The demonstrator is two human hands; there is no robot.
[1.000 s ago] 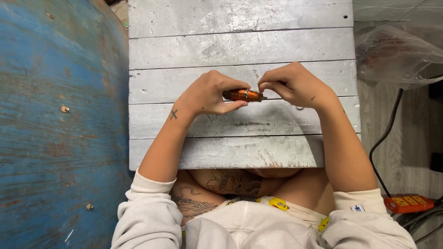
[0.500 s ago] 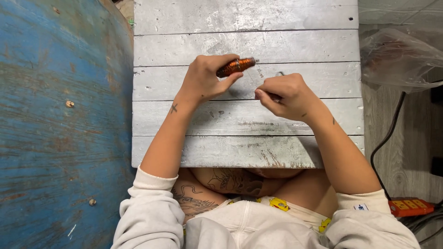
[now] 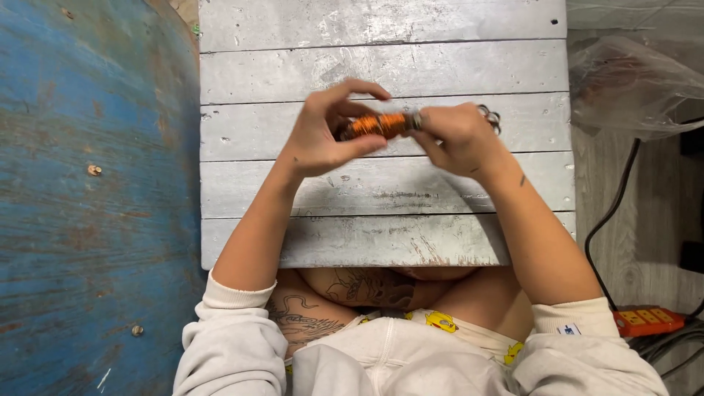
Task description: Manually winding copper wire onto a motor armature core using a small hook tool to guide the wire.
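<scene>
I see a small orange, wire-wound cylinder (image 3: 375, 125) held up over the grey painted plank table (image 3: 381, 66), between both hands. Its long axis runs nearly level, left to right across my view, tilted up slightly toward the right. The left hand (image 3: 326, 132) takes the left end: thumb under, forefinger arched over the top, a loose pinch with the other fingers curled behind. The right hand (image 3: 458, 136) closes its fingers tightly around the right end, where a metal tip shows, and a small metal ring or wire loop (image 3: 490, 116) pokes out past the knuckles. Both hands sit equally close, each at one end. A crumpled clear plastic bag (image 3: 634, 84) lies well apart, to the right.
</scene>
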